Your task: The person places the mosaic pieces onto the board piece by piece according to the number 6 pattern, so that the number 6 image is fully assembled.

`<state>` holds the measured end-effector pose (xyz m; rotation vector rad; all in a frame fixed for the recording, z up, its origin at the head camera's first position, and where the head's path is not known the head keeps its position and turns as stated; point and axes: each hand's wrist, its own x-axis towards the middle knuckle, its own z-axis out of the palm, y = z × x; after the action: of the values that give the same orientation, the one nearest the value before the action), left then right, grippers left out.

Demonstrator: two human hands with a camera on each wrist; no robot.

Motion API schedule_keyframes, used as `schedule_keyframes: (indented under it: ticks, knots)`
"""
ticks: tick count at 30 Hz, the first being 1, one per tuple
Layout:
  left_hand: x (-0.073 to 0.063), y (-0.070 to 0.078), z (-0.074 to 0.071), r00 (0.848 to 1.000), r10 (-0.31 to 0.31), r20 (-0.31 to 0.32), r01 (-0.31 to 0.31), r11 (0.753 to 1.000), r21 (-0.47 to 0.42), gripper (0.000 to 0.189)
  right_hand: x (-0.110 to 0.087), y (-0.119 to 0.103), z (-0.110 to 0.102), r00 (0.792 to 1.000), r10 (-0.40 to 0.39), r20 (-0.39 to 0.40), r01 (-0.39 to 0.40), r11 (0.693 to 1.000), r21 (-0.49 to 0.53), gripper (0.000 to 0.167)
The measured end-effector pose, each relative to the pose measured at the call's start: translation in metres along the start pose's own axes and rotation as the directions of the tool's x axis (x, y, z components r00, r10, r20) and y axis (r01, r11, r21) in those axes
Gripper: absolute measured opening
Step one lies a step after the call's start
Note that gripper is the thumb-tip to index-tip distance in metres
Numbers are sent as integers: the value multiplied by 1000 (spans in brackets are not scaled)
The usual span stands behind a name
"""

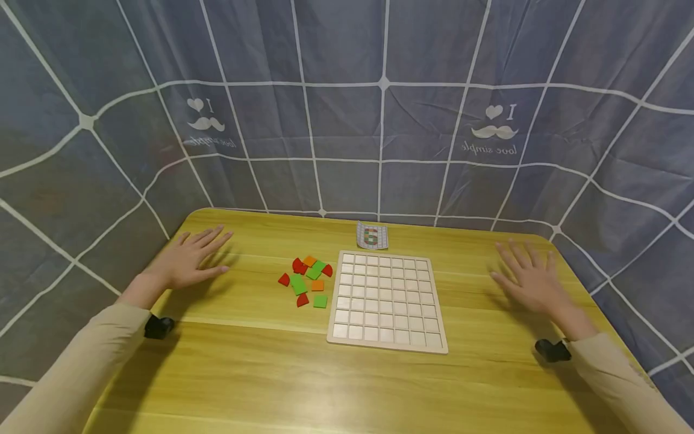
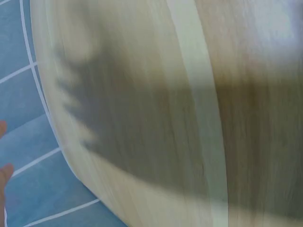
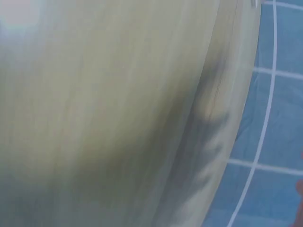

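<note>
**Left hand (image 1: 192, 259) and right hand (image 1: 534, 283) spread wide, wooden grid board (image 1: 387, 348) between them!**

Head view first: out by the left edge of the wood-grain table (image 1: 271, 386), near its far corner, the left hand fans its fingers straight. The right hand does likewise near the far-right corner. Between them lies the board, flat, with a printed pattern card (image 1: 372, 235) just beyond it, close to the far edge. And beside the board's left edge, what a scatter: red quarter-round tiles (image 1: 302, 299), orange square tiles (image 1: 317, 286) and green square tiles (image 1: 320, 301)!

Over to the left wrist: a fingered shadow (image 2: 118, 127) stretches towards the table's edge, fingertips (image 2: 5, 176) barely in shot.

Right wrist now: another shadow (image 3: 187, 165) by the edge, just a sliver of finger showing; from here alone, I can't tell the pose.
</note>
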<state>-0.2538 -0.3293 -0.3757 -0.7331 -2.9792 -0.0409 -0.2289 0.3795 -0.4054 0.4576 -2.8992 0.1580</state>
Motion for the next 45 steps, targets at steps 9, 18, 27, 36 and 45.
schedule_keyframes:
  ticks: [9,18,27,36,45]
  knots:
    - [10,16,3,996,39,-86,-42,999,-35,67,6,-34,1,996,-21,-86,24,999,42,67]
    - [22,36,8,993,3,-119,-19,992,-126,63,8,-61,6,995,1,-103,20,980,197,61]
    - [32,54,20,987,29,-156,-55,985,-166,70,9,-77,20,993,-113,33,102,967,232,75]
    - [42,77,29,989,72,-131,-98,974,-203,59,11,-94,31,961,-224,164,192,963,190,79]
    - [57,100,30,984,112,-141,-145,956,-255,51,10,-100,39,916,-309,255,254,940,227,90]
